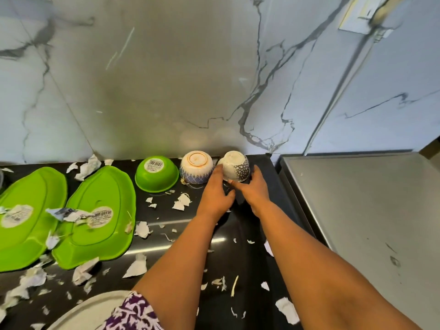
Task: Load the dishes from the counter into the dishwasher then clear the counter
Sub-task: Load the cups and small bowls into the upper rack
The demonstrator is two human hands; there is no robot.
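Note:
At the back of the black counter (238,248) a white bowl with a dark scale pattern (237,168) is tilted, bottom toward me. My left hand (215,194) touches its left side and my right hand (253,189) grips its lower right rim. Beside it on the left, a white and blue bowl (197,166) stands upside down. A small green bowl (156,173) with a barcode label is also upside down. Two green leaf-shaped plates lie face down at left, one (98,215) nearer, the other (26,215) at the edge.
Torn paper scraps (137,266) litter the counter. A pale tray or plate rim (95,308) shows at the bottom, next to a purple patterned sleeve. A steel surface (362,210) adjoins the counter on the right. A marble wall stands behind.

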